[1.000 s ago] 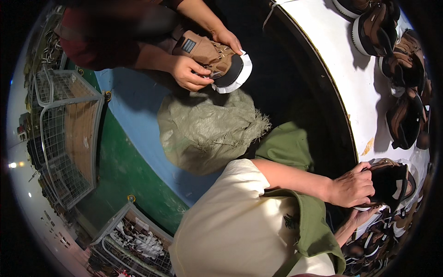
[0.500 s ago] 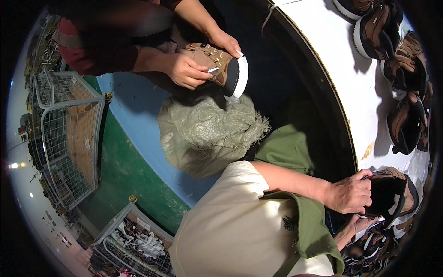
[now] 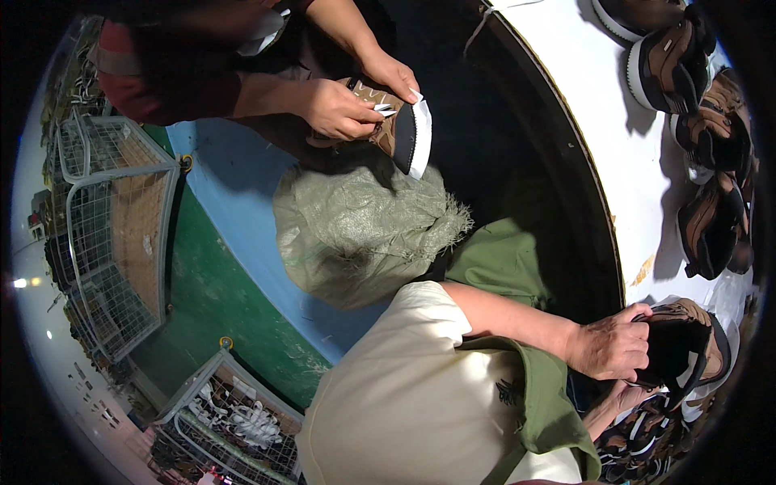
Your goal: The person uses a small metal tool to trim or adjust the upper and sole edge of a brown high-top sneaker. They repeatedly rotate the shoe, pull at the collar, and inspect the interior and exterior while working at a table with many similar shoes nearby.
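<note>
At the lower right, my left hand (image 3: 610, 346) is closed on the collar of a brown-and-black shoe (image 3: 715, 356). The shoe's dark opening faces me, and a pale tag shows inside. Beneath it, my right hand (image 3: 624, 398) grips the lower side, its fingers partly hidden by the shoe. My cream sleeve and green apron fill the lower middle. Across from me, a co-worker in maroon sleeves holds another brown shoe (image 3: 396, 137) with a white sole edge. One co-worker's hand (image 3: 343, 109) pinches a small white piece against it; the other hand (image 3: 392, 74) steadies the sole.
A white tabletop (image 3: 558, 40) with a curved edge bears several brown shoes (image 3: 671, 65) along the right. More shoes (image 3: 647, 428) lie piled below my hands. A grey-green woven sack (image 3: 364, 234) sits in the middle. Wire carts (image 3: 121, 234) stand at the left on the green-and-blue floor.
The co-worker's pinching hand has moved up and right along their shoe, which has turned slightly. My hands keep nearly the same hold. The whole view has shifted a little.
</note>
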The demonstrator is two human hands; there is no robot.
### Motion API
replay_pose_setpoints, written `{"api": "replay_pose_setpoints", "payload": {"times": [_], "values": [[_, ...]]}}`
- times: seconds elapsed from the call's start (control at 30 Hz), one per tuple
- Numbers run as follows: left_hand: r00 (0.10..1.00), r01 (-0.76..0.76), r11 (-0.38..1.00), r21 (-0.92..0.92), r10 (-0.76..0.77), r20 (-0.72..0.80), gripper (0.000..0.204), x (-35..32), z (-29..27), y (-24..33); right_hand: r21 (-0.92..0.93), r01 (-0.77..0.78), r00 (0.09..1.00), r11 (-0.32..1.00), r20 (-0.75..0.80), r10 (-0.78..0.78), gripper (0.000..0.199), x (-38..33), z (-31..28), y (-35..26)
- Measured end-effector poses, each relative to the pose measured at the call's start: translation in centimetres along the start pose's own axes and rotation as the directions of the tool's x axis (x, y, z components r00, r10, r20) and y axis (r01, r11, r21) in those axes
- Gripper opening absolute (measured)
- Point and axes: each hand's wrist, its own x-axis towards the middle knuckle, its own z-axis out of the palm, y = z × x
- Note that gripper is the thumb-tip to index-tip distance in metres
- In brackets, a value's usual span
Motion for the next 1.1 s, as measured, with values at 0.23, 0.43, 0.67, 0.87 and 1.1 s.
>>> {"api": "replay_pose_setpoints", "payload": {"times": [0.23,0.43,0.67,0.87,1.1], "values": [[1.000,-0.003,1.000,-0.015,0.003,-0.016,0.022,-0.04,-0.07,0.06,-0.016,0.002,1.000,1.000,-0.018,-0.002,0.034,-0.22,-0.32,0.06],[1.000,-0.003,1.000,-0.006,0.003,-0.018,0.022,0.02,-0.17,0.10,-0.028,0.006,0.999,1.000,-0.034,-0.007,0.034,-0.29,-0.17,0.07],[0.999,-0.010,1.000,-0.003,0.010,-0.030,0.022,0.15,-0.32,0.28,-0.037,0.010,0.999,0.999,-0.046,-0.012,0.033,-0.43,-0.14,0.10],[0.999,-0.013,1.000,-0.003,0.013,-0.043,0.022,0.19,-0.34,0.23,-0.048,0.008,0.999,0.999,-0.039,-0.010,0.032,-0.20,-0.10,-0.08],[0.999,-0.005,1.000,-0.010,0.004,-0.038,0.022,0.12,-0.19,0.27,-0.055,0.006,0.999,0.998,-0.047,-0.008,0.032,-0.24,0.00,0.07]]}}
